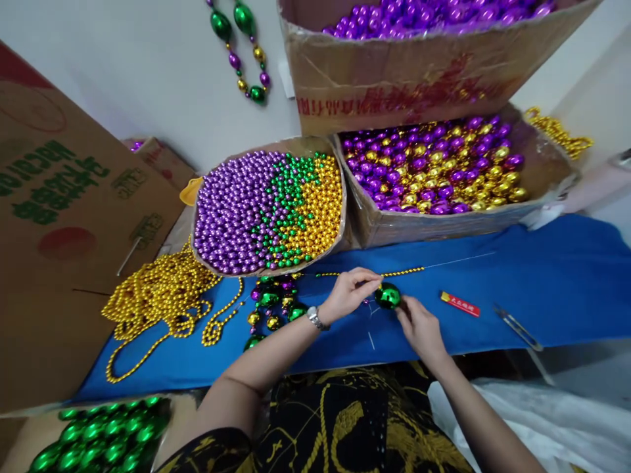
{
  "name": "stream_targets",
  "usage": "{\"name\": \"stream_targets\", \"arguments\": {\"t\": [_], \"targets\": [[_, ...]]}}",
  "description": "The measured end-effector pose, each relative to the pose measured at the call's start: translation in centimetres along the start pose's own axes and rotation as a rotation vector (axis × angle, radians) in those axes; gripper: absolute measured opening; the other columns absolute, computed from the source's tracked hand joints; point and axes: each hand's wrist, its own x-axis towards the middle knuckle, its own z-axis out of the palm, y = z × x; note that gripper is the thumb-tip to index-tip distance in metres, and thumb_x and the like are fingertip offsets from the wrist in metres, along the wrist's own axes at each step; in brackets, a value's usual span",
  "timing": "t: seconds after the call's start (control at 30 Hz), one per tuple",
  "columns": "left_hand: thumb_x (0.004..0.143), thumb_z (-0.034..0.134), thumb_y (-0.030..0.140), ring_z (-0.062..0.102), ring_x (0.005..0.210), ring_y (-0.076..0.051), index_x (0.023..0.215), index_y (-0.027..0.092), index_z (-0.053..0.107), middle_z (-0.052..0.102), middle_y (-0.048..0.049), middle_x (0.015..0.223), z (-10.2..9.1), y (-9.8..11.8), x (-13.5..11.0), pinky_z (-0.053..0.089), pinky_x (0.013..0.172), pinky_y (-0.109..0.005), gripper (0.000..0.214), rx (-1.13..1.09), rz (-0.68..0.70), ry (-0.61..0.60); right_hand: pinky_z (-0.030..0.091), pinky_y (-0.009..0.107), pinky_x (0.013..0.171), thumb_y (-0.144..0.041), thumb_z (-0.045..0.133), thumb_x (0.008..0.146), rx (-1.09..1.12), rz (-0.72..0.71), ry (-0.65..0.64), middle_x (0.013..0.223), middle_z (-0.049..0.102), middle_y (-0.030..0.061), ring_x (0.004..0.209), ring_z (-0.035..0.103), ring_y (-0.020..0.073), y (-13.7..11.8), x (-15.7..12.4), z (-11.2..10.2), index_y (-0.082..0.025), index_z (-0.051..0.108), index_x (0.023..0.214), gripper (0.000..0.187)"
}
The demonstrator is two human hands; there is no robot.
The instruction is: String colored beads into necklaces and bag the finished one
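A large shiny green bead point(388, 295) is between my hands, just above the blue cloth point(315, 358). My right hand point(418, 325) grips it from the right with closed fingers. My left hand point(348, 292), with a watch point(315, 318) on the wrist, pinches at the bead's upper left; a bit of gold shows under the fingertips, too small to name. Just behind the hands runs a thread strung with small gold beads point(404, 270). Left of my left wrist lies a strand of large green, purple and gold beads point(269, 299), partly hidden by my forearm.
A box of small purple, green and gold beads point(269, 210) stands behind, beside a box of larger beads point(434, 171). Gold bead chains point(158, 295) are heaped at left. A red packet point(459, 304) and thread snips point(518, 328) lie right. Green beads point(103, 437) fill a lower-left container.
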Motion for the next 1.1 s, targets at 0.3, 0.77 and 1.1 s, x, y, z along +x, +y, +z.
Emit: {"name": "stream_targets", "arguments": {"t": [0.3, 0.77, 1.1], "targets": [[0.090, 0.062, 0.041, 0.068, 0.081, -0.016, 0.094, 0.020, 0.077, 0.073, -0.0077, 0.087, 1.1, 2.7, 1.6, 0.055, 0.076, -0.029, 0.026, 0.278, 0.288, -0.087, 0.058, 0.029, 0.078, -0.027, 0.049, 0.096, 0.013, -0.002, 0.022, 0.109, 0.068, 0.0089, 0.093, 0.069, 0.0176, 0.3, 2.2, -2.6, -0.019, 0.057, 0.126, 0.032], [0.084, 0.064, 0.024, 0.062, 0.102, -0.036, 0.105, 0.008, 0.070, 0.068, -0.0211, 0.099, -3.7, 12.3, 20.9, 0.046, 0.090, -0.052, 0.028, 1.309, 0.206, -0.109, 0.061, 0.023, 0.061, -0.025, 0.047, 0.098, 0.367, 0.051, 0.097, 0.089, 0.072, 0.0052, 0.061, 0.070, 0.0130, 0.8, 4.3, -1.5, -0.021, 0.064, 0.103, 0.018], [0.080, 0.065, 0.021, 0.062, 0.093, -0.021, 0.108, 0.015, 0.065, 0.065, -0.0094, 0.101, -4.1, 12.1, 17.3, 0.051, 0.087, -0.040, 0.028, 0.468, 0.333, -0.058, 0.061, 0.024, 0.075, -0.019, 0.048, 0.097, 0.341, 0.000, 0.042, 0.099, 0.069, 0.0068, 0.078, 0.071, 0.0127, -0.6, 3.7, -2.5, -0.020, 0.067, 0.112, 0.023]]}}
